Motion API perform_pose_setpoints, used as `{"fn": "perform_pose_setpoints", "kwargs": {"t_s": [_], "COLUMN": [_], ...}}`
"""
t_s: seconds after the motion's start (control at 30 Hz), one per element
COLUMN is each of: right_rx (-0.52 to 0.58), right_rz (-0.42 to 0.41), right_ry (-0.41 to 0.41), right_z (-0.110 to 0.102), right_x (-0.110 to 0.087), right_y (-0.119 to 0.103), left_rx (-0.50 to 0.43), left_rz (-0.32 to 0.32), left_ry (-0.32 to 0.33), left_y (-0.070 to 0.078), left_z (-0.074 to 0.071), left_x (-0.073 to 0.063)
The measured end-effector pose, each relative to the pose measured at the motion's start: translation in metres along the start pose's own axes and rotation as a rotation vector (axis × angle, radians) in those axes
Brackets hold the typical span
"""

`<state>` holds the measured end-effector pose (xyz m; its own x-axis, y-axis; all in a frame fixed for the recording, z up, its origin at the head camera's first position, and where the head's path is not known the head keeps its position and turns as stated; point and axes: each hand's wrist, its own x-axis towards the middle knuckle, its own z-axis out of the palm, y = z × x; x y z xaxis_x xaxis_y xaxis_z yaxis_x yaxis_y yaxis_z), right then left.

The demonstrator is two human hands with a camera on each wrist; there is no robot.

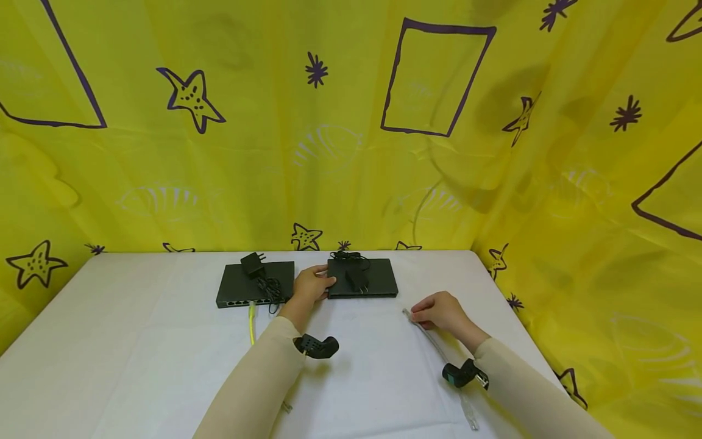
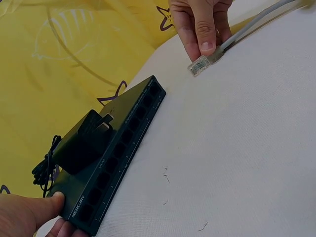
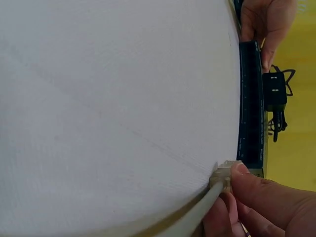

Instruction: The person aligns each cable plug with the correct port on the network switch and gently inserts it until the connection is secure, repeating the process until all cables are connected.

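My left hand grips the left end of a black network switch, thumb on top and fingers at its underside. In the left wrist view the switch shows a row of dark ports along its front. A power adapter with a bundled cord lies on top of it. To the right, my right hand pinches a grey network cable just behind its clear plug. The plug is apart from the switch, and the cable trails back toward the near edge under the right forearm.
Left of my left hand stands a second black switch with another power adapter on it. A yellow cable runs from its front and passes under the left sleeve. A yellow curtain hangs behind the white table.
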<state>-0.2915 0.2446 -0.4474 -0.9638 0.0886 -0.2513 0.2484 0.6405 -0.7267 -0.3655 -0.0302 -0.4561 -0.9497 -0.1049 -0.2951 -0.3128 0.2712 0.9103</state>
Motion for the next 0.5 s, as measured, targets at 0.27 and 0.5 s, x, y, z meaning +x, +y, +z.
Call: {"fn": "perform_pose_setpoints", "kwargs": {"t_s": [0.27, 0.5], "right_rx": [-0.04, -0.058], "right_rz": [0.006, -0.03], "right_ry": [0.005, 0.033], "right_z": [0.0022, 0.0045], "right_x": [0.0003, -0.0032], "right_y": [-0.0044, -0.0049], "left_rx": [0.015, 0.014], "left_rz": [0.008, 0.007], "left_ry": [0.004, 0.007], "left_y": [0.0013, 0.0015], "left_z": [-0.0005, 0.0002], "left_x": [-0.0025, -0.0035]}}
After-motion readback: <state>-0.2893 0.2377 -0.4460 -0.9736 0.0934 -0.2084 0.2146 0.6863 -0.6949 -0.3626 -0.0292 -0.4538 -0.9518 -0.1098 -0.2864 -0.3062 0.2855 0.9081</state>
